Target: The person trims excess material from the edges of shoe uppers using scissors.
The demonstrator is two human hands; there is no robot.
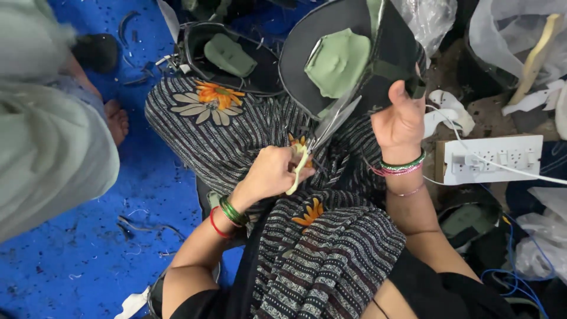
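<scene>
My left hand [271, 174] grips pale-handled scissors [328, 127]. Their blades point up and to the right, at the lower edge of a black curved piece with a green foam pad [345, 56]. My right hand [401, 118] holds this piece up by its right edge, thumb raised. Both wrists wear green and red bangles. My lap below is covered in striped dark cloth with orange flowers [331, 248].
A second black piece with a green pad [230, 56] lies beyond my knee. A white power strip [496, 158] with a cable sits to the right, among plastic bags [514, 35]. Another person in pale green [47, 136] sits at the left, with a bare foot [116, 121] on the blue mat [88, 254].
</scene>
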